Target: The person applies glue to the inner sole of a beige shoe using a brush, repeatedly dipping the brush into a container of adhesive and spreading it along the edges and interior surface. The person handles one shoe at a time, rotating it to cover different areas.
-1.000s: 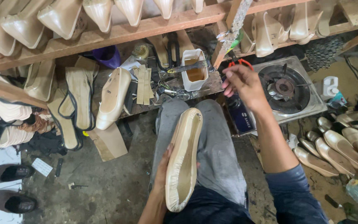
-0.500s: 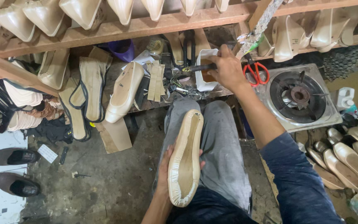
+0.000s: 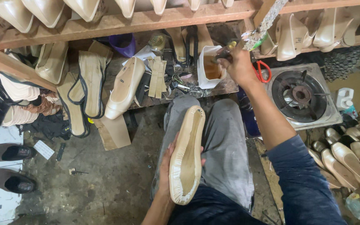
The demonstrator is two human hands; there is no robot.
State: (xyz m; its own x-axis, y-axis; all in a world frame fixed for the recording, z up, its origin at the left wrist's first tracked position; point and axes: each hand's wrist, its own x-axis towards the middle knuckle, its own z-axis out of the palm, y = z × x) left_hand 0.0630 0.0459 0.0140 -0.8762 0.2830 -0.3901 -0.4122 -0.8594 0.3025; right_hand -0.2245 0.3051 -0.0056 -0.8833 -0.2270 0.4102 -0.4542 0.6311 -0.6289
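Note:
My left hand (image 3: 166, 166) grips a cream shoe on its last (image 3: 187, 156), sole side up, resting on my lap over grey trousers (image 3: 226, 146). My right hand (image 3: 237, 63) is stretched forward over the low wooden bench, fingers closed on a small brush or tool (image 3: 223, 51) whose tip is at the mouth of a white plastic pot of brownish glue (image 3: 209, 66). Red-handled scissors (image 3: 263, 70) lie just right of that hand.
A single gas burner (image 3: 298, 96) stands to the right. Another cream shoe on a last (image 3: 123, 88), insoles (image 3: 89, 85) and card strips (image 3: 157, 77) lie on the bench. Racks of shoes hang above, more shoes (image 3: 346, 156) at right, dark shoes (image 3: 9, 166) at left.
My right hand has moved left from above the scissors to the glue pot and now holds a tool there. The left hand and the shoe on my lap have stayed put.

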